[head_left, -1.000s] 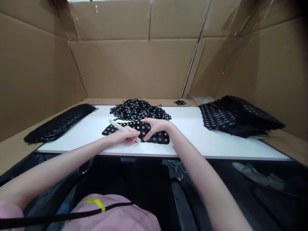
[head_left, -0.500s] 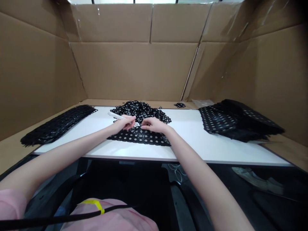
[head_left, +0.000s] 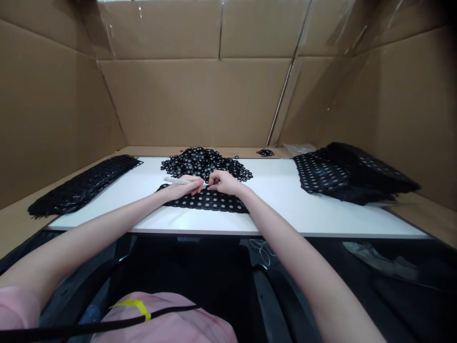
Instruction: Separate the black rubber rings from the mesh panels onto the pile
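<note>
My left hand [head_left: 186, 186] is closed on a white pen-like tool [head_left: 171, 180], whose tip points right toward my other hand. My right hand [head_left: 223, 182] is pinched just beside that tip; whatever lies between its fingertips is too small to make out. Both hands are over the back edge of a black sheet with rows of round holes [head_left: 209, 201], flat on the white board [head_left: 278, 209]. Right behind them rises a heap of small black rings [head_left: 200, 162].
A long black bundle [head_left: 85, 183] lies at the left. Folded black perforated sheets [head_left: 350, 174] are piled at the right. A few loose rings [head_left: 265, 153] sit at the back, near clear plastic [head_left: 298, 149]. Cardboard walls [head_left: 200, 102] enclose the board.
The white tool now lies flatter, and my two hands have come slightly closer together. The whole view has shifted a little.
</note>
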{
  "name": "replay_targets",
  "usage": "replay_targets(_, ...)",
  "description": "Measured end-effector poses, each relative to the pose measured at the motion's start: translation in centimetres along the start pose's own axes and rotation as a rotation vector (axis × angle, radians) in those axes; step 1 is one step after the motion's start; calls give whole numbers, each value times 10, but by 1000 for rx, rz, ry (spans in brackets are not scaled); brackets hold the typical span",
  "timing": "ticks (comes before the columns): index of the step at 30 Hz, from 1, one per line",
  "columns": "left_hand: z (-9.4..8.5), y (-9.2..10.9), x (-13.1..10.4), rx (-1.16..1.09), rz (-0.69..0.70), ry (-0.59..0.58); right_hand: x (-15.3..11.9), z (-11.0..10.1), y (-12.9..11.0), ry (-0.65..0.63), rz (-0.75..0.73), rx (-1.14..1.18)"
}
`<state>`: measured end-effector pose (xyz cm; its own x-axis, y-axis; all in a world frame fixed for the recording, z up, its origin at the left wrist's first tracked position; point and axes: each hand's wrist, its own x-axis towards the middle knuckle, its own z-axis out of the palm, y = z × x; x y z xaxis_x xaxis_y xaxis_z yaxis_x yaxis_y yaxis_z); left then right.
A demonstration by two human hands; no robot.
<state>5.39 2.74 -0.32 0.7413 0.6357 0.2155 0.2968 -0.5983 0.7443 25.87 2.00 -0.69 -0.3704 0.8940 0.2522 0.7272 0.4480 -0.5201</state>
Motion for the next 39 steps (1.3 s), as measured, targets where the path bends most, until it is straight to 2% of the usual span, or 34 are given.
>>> replay_targets(4,0,5,0,70,25,-6,1,2,0,5,-19,-9)
replay_targets(20,2,14,-3,104,38,-82,-3,-2,-13,-20,4,-19)
replay_targets(24,1,11,-4,31,16,-44,-7,-5,-10,-74,-1,-9)
replay_targets(30,-1,13,-9,-180,-81,118,-13,-12,-15,-147,65,-79)
replay_targets(34,2,17,-12,-119,-61,58,-13,-13,-21,-183,48,-143)
replay_targets(39,5,16,-13,-45,-38,32,-13,-12,-24,-163,41,-171)
